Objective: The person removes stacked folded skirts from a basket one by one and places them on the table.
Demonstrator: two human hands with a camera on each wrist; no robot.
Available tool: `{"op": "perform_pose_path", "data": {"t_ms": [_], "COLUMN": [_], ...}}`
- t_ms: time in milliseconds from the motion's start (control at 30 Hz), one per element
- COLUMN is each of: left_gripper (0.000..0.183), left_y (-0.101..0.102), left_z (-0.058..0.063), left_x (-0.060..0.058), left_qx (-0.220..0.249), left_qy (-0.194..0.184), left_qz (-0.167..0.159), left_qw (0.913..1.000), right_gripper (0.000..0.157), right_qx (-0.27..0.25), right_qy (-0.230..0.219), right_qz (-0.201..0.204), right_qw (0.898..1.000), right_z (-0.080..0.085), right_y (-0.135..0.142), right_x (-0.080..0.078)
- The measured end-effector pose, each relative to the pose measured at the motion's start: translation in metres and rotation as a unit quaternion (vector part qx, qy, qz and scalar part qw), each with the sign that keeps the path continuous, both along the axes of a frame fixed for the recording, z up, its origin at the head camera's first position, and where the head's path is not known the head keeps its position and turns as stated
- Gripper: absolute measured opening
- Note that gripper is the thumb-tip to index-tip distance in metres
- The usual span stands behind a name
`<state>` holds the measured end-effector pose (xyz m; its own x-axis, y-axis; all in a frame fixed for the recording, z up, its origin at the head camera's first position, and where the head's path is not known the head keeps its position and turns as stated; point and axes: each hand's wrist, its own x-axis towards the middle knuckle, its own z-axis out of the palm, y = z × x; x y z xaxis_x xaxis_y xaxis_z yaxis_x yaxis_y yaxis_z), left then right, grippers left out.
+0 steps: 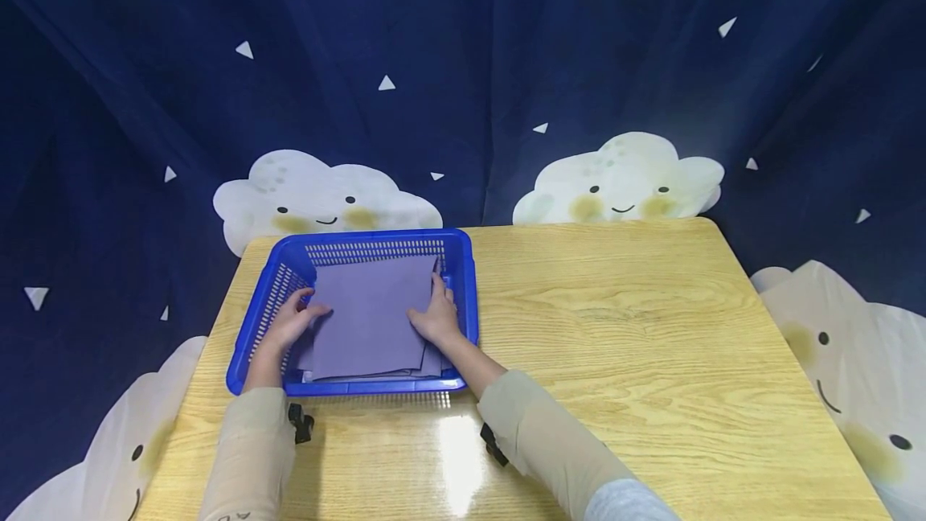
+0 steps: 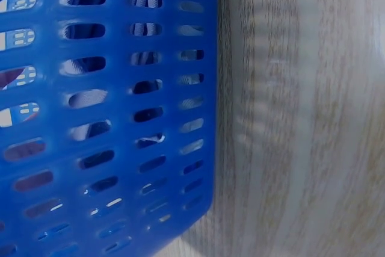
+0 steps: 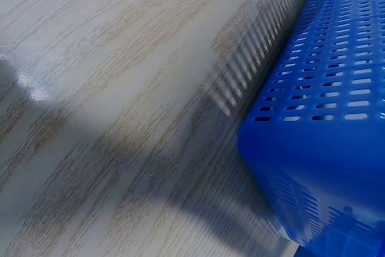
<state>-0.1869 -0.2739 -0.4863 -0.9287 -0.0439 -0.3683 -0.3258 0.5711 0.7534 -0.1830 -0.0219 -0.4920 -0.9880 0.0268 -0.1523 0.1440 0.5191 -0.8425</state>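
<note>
A blue plastic basket (image 1: 470,296) with slotted walls holds a stack of flat purple sheets (image 1: 372,316). Whether they are paper or cloth I cannot tell. Inside the basket's left side, my left hand (image 1: 291,322) grips the stack's left edge, its thumb on top. Opposite it, my right hand (image 1: 437,316) holds the right edge, thumb on the upper sheet and fingers at the side. The lower sheets stick out a little at the bottom right. Both wrist views show only the basket's outer wall (image 2: 120,88) (image 3: 325,142), with the hands hidden.
The basket stands on the left part of a wood-grain table (image 1: 615,344), near its back edge. Behind the table hangs a dark blue curtain (image 1: 463,63) with white clouds and triangles. A black wrist mount (image 1: 300,423) sits under the left sleeve, close to the basket's front.
</note>
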Motion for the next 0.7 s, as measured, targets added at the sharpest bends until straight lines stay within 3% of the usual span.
{"op": "perform_pose_path", "data": {"t_ms": [433, 700], "left_gripper": [0.076, 0.077], "left_y": [0.0012, 0.0008], "left_z": [0.0004, -0.0013], "left_x": [0.0027, 0.0021], "left_qx": [-0.002, 0.013], "left_qy": [-0.004, 0.017], "left_qz": [-0.012, -0.015], "left_qw": [0.9999, 0.9997], "right_gripper": [0.086, 0.095], "right_qx": [-0.029, -0.044], "right_qy": [-0.028, -0.05], "right_qz": [0.02, 0.029], "right_qw": [0.999, 0.997], "right_z": [-0.0019, -0.0003], "right_y": [0.0013, 0.0015], "right_x": [-0.0007, -0.0001]}}
